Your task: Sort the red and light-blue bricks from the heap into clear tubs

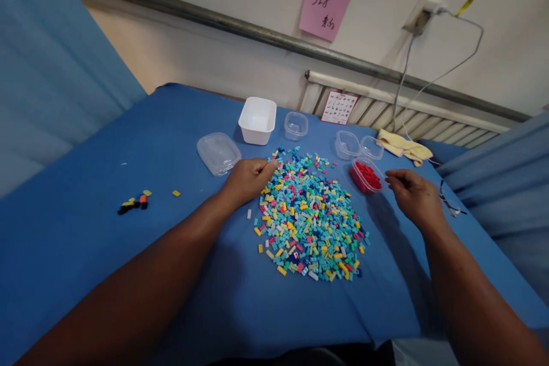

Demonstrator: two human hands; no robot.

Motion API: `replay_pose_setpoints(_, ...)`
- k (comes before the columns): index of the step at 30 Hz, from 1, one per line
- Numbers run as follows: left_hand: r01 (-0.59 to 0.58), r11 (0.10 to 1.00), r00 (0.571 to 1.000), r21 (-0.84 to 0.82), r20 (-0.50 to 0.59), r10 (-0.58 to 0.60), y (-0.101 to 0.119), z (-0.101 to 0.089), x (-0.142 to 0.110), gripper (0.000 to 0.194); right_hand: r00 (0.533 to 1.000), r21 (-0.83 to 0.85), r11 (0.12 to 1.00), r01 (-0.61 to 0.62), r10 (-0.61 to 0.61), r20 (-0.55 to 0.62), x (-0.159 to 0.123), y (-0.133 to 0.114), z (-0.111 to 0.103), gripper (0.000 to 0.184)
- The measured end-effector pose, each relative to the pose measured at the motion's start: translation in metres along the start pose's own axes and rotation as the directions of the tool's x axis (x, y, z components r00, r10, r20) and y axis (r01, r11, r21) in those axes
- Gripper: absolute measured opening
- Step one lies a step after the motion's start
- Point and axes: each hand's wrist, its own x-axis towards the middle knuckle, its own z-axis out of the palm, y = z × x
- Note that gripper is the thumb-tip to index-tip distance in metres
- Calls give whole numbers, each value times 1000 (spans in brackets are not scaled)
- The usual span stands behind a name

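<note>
A broad heap of small toy building bricks (313, 217), mostly light blue with yellow, pink, green and dark blue ones, lies spread on the blue cloth (206, 309). At the heap's upper left edge is my left hand (249, 179), its fingers curled in and the thumb pressed against them; whatever they may hold is hidden. My right hand (414, 194) hovers just right of a clear tub of red bricks (367, 176). Its thumb and fingertips are drawn together, and anything between them is too small to make out.
Behind the heap stand a white tub (257, 120), a clear container (295, 126) and another clear container (347, 144). A clear lid (218, 153) lies left. Black, yellow and orange pieces (136, 202) sit far left. Eyeglasses (451, 203) and a yellow cloth (405, 146) are right.
</note>
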Motion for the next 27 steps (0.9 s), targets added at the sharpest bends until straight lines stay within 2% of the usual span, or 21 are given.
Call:
replay_pose_setpoints(5,-9,1000,1000,19,0,9,3,-2,0,58,990,-155,982,-112,97,-98,-44,69,-22,46)
replay_pose_setpoints(8,-16,998,1000,59,3,16,7,-3,0,57,994,-300,949,-99,81,-72,-66,99,-32,46)
replay_pose_setpoints(10,-53,992,999,118,-3,53,10,-4,0,57,998,-356,932,-61,55,-27,-75,110,-32,47)
replay_pose_setpoints(13,-153,970,987,191,-9,157,18,-5,-3,49,999,-354,934,-37,38,-5,-77,115,-27,48)
replay_pose_setpoints(15,-221,954,975,203,53,215,25,-5,-8,44,1000,-338,941,-27,30,3,-76,114,-24,49)
replay_pose_setpoints(16,-250,946,966,206,121,229,29,-4,-12,47,1000,-331,943,-19,25,13,-74,114,-23,49)
replay_pose_setpoints(18,-295,926,927,238,306,217,38,1,-22,66,999,-334,943,4,12,46,-72,112,-22,53)
replay_pose_setpoints(21,-380,867,826,321,540,162,54,14,-40,82,996,-363,931,30,2,87,-70,108,-22,63)
replay_pose_setpoints(24,-488,797,749,355,640,173,74,35,-52,84,995,-381,924,28,11,98,-69,105,-21,67)
replay_pose_setpoints(27,-570,748,680,340,706,197,90,56,-48,84,993,-401,916,29,21,118,-70,103,-22,69)
